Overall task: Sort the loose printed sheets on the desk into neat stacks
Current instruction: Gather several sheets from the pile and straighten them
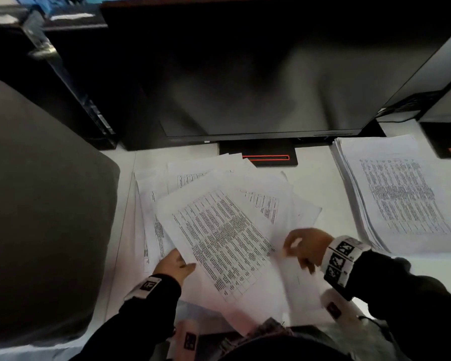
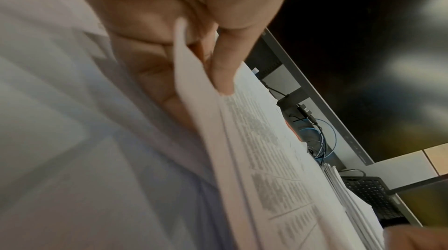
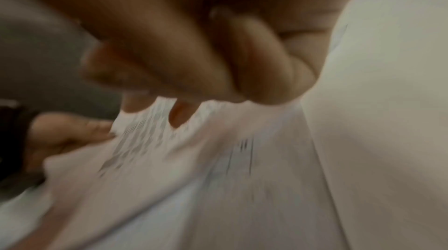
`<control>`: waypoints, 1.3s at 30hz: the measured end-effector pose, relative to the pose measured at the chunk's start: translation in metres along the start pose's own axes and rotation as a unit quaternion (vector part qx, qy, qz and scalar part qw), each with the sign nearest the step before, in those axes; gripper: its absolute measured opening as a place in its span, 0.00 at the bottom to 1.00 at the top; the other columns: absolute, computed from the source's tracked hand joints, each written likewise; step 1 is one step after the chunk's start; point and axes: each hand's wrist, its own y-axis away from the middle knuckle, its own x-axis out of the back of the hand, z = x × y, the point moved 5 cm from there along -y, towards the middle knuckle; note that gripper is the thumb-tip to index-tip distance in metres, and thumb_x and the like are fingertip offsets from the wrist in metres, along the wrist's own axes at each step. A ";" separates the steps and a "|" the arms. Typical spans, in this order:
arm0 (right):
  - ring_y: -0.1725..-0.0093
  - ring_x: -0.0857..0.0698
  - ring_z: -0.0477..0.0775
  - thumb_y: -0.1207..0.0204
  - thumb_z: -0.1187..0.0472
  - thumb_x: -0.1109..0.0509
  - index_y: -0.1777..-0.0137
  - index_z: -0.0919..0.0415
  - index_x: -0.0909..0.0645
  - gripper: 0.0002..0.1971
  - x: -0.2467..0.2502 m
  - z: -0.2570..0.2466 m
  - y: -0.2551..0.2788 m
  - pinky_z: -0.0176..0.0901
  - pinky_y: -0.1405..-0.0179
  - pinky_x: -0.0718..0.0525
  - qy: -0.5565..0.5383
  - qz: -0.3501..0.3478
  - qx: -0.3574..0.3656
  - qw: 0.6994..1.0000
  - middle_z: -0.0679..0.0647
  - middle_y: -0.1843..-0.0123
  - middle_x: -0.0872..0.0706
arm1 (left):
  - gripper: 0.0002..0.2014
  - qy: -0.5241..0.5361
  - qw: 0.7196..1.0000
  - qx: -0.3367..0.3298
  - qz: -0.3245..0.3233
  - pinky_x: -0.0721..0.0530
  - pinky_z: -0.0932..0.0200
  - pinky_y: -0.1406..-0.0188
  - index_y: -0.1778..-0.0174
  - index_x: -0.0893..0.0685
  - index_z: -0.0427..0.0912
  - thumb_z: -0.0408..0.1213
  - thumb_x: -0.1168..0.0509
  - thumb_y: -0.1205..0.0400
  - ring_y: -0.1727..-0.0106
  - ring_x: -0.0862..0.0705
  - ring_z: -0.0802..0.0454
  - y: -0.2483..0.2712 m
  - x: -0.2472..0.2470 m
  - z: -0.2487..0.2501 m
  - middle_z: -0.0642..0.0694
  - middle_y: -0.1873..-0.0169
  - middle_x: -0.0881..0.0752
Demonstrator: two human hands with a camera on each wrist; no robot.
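Head view: left hand [image 1: 173,265], grip pinched on the edge of a white printed sheet with dense table text [image 1: 224,243], thumb on top. Fanned loose white sheets [image 1: 193,175] lie beyond that grip on the white table [image 1: 313,178]. Right hand [image 1: 306,246] hovers, fingers loosely curled, holding nothing. Neat white paper stack [image 1: 401,199] beyond the right grip.
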 end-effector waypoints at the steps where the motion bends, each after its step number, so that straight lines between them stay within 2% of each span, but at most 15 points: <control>1: 0.76 0.19 0.49 0.29 0.56 0.26 0.57 0.50 0.21 0.06 0.010 -0.003 -0.006 0.34 0.77 0.25 -0.019 0.068 0.013 0.997 0.49 0.73 0.17 | 0.21 -0.010 1.000 -0.010 -0.002 0.26 0.51 0.33 0.32 0.26 0.37 0.26 0.34 0.22 0.35 0.19 0.39 0.000 0.001 0.000 0.31 0.38 0.17; 3: 0.60 0.18 0.51 0.31 0.53 0.24 0.44 0.51 0.23 0.17 0.017 -0.007 -0.015 0.37 0.60 0.22 -0.030 0.133 0.033 0.990 0.49 0.59 0.19 | 0.21 -0.016 0.999 -0.027 -0.005 0.24 0.53 0.37 0.33 0.26 0.38 0.26 0.34 0.22 0.36 0.20 0.37 0.001 0.000 0.001 0.30 0.40 0.17; 5: 0.53 0.19 0.52 0.32 0.54 0.23 0.36 0.52 0.26 0.25 0.010 -0.009 -0.020 0.39 0.53 0.23 -0.048 0.122 0.029 0.991 0.51 0.54 0.19 | 0.20 -0.027 0.999 -0.042 -0.010 0.23 0.56 0.42 0.34 0.25 0.41 0.27 0.33 0.22 0.38 0.19 0.38 0.003 -0.001 0.002 0.32 0.43 0.15; 8: 0.49 0.16 0.55 0.33 0.53 0.22 0.36 0.56 0.26 0.27 -0.009 -0.009 -0.028 0.43 0.48 0.20 -0.042 0.098 -0.002 0.994 0.52 0.52 0.16 | 0.17 -0.036 0.997 -0.071 -0.019 0.22 0.67 0.48 0.39 0.23 0.47 0.28 0.33 0.23 0.46 0.16 0.47 0.005 -0.002 0.005 0.41 0.51 0.13; 10: 0.41 0.16 0.58 0.31 0.50 0.25 0.38 0.59 0.24 0.24 -0.011 -0.006 -0.032 0.41 0.48 0.21 -0.004 0.105 -0.033 0.994 0.55 0.45 0.15 | 0.12 -0.008 0.996 -0.083 -0.014 0.23 0.77 0.57 0.52 0.21 0.48 0.26 0.33 0.23 0.56 0.17 0.58 0.003 -0.001 0.003 0.53 0.62 0.12; 13: 0.32 0.22 0.61 0.28 0.49 0.28 0.31 0.66 0.26 0.29 0.000 0.005 -0.028 0.45 0.35 0.26 -0.040 0.142 -0.097 0.984 0.60 0.33 0.19 | 0.15 0.036 0.996 -0.078 0.022 0.20 0.63 0.48 0.59 0.18 0.51 0.22 0.33 0.24 0.55 0.14 0.50 -0.001 0.011 -0.003 0.56 0.69 0.10; 17: 0.34 0.19 0.59 0.29 0.48 0.27 0.32 0.61 0.25 0.28 0.008 0.011 -0.025 0.47 0.31 0.26 -0.045 0.149 -0.118 0.981 0.59 0.34 0.17 | 0.17 0.078 0.993 -0.082 0.029 0.20 0.62 0.48 0.58 0.17 0.51 0.21 0.35 0.24 0.53 0.14 0.50 -0.005 0.019 -0.009 0.57 0.66 0.10; 19: 0.33 0.21 0.59 0.27 0.47 0.30 0.31 0.61 0.25 0.28 -0.001 0.003 -0.026 0.46 0.30 0.27 -0.025 0.123 -0.105 0.987 0.59 0.33 0.18 | 0.17 0.082 0.993 -0.085 0.007 0.20 0.56 0.41 0.56 0.17 0.52 0.21 0.35 0.24 0.48 0.15 0.48 -0.005 0.011 -0.009 0.53 0.59 0.10; 22: 0.37 0.19 0.59 0.20 0.48 0.39 0.34 0.64 0.22 0.23 -0.017 -0.010 -0.027 0.39 0.44 0.27 -0.003 0.099 -0.092 0.991 0.62 0.37 0.16 | 0.18 0.077 0.993 -0.084 -0.032 0.16 0.66 0.49 0.56 0.19 0.49 0.17 0.38 0.24 0.47 0.15 0.48 0.000 -0.006 -0.005 0.52 0.57 0.11; 24: 0.45 0.19 0.58 0.19 0.49 0.41 0.36 0.65 0.21 0.22 -0.018 -0.009 -0.028 0.40 0.48 0.28 -0.024 0.099 -0.106 0.989 0.62 0.42 0.15 | 0.16 0.070 0.993 -0.092 -0.029 0.15 0.63 0.48 0.57 0.19 0.49 0.20 0.36 0.24 0.48 0.14 0.48 0.003 -0.008 0.002 0.52 0.58 0.11; 26: 0.41 0.19 0.60 0.19 0.50 0.41 0.35 0.66 0.23 0.22 -0.012 -0.006 -0.028 0.45 0.42 0.25 -0.027 0.113 -0.124 0.985 0.62 0.37 0.17 | 0.13 0.027 0.993 -0.107 0.036 0.18 0.51 0.39 0.59 0.19 0.51 0.26 0.31 0.25 0.50 0.15 0.47 0.001 0.002 0.006 0.45 0.53 0.13; 30: 0.36 0.20 0.62 0.19 0.57 0.39 0.35 0.69 0.25 0.18 -0.001 0.000 -0.028 0.43 0.45 0.27 -0.024 0.143 -0.131 0.981 0.64 0.35 0.18 | 0.16 -0.017 0.973 -0.076 0.216 0.20 0.55 0.45 0.47 0.19 0.49 0.35 0.25 0.29 0.55 0.19 0.49 -0.006 0.041 0.005 0.42 0.43 0.24; 33: 0.33 0.22 0.62 0.19 0.58 0.39 0.33 0.69 0.27 0.19 -0.001 -0.003 -0.028 0.45 0.36 0.26 -0.024 0.150 -0.124 0.981 0.64 0.33 0.20 | 0.25 0.029 0.978 -0.048 0.200 0.21 0.56 0.48 0.36 0.24 0.40 0.36 0.26 0.28 0.54 0.20 0.47 -0.014 0.047 0.004 0.41 0.46 0.18; 37: 0.28 0.25 0.59 0.19 0.54 0.39 0.28 0.66 0.30 0.23 -0.009 -0.014 -0.033 0.45 0.28 0.30 0.004 0.121 -0.115 0.986 0.60 0.29 0.22 | 0.25 0.044 0.987 -0.018 0.152 0.18 0.49 0.42 0.33 0.28 0.44 0.39 0.29 0.25 0.55 0.18 0.44 -0.025 0.036 0.003 0.49 0.59 0.18; 39: 0.31 0.23 0.59 0.19 0.54 0.38 0.30 0.63 0.28 0.21 -0.012 -0.020 -0.036 0.47 0.30 0.28 0.004 0.113 -0.097 0.989 0.59 0.31 0.20 | 0.22 -0.025 0.993 -0.013 0.118 0.22 0.54 0.38 0.31 0.29 0.41 0.38 0.34 0.21 0.49 0.18 0.44 -0.029 0.030 0.004 0.46 0.53 0.17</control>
